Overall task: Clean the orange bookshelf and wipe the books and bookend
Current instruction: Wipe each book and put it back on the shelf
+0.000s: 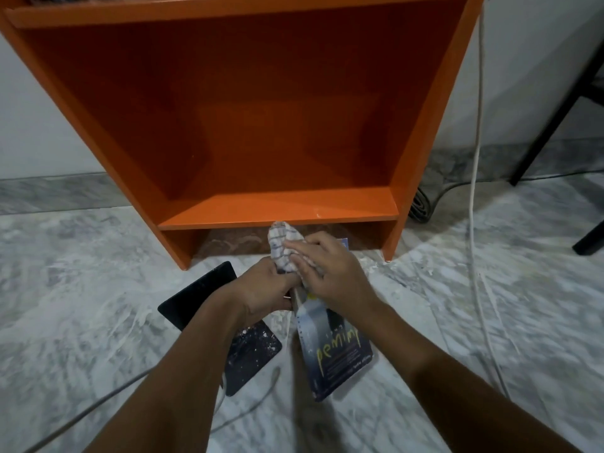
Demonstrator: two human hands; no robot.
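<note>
The orange bookshelf (pixel 277 204) stands against the wall, and its lower compartment holds nothing. In front of it, my left hand (pixel 264 289) grips the spine edge of a dark blue book (pixel 336 351) with yellow lettering, held above the floor. My right hand (pixel 327 269) presses a white checked cloth (pixel 282 246) onto the book's far end. A black metal bookend (pixel 209 299) lies flat on the floor under my left forearm, with white specks on its near part.
The floor is grey marble (pixel 81 305). A white cord (pixel 477 158) hangs down right of the shelf and runs across the floor. A black chair leg (pixel 555 109) stands at the right. Thin grey cables (pixel 248 410) lie near my arms.
</note>
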